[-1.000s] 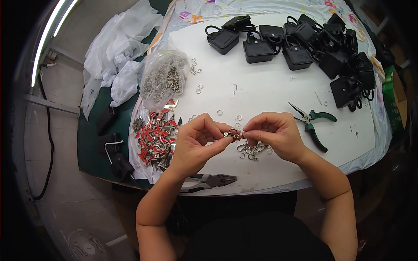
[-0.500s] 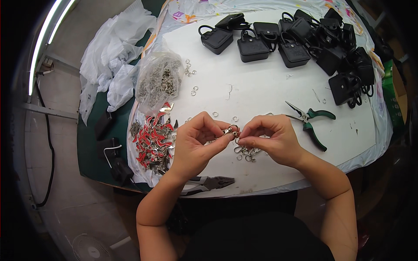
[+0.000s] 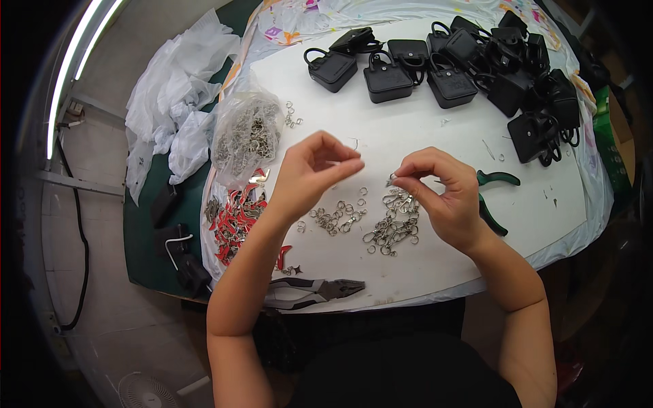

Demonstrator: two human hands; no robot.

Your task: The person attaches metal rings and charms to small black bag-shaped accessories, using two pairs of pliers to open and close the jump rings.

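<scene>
Above the white table (image 3: 408,136), my left hand (image 3: 314,168) pinches thumb and forefinger on something tiny, seemingly a small metal ring. My right hand (image 3: 439,190) is a short way to its right, holding a silver metal clasp (image 3: 392,181) at its fingertips. Below the right hand lies a heap of silver clasps (image 3: 394,224). Under the gap between the hands sits a scatter of small rings and clasps (image 3: 337,217). The hands do not touch each other.
Several small black bag-shaped pouches (image 3: 442,68) crowd the far side. Green-handled pliers (image 3: 495,178) lie behind my right hand, black pliers (image 3: 313,292) at the near edge. A clear bag of metal parts (image 3: 245,136), red charms (image 3: 235,217) and white plastic bags (image 3: 170,102) are on the left.
My hands, joined over the clasps before, have drawn apart. The left has lifted up and to the left, while the right keeps a clasp.
</scene>
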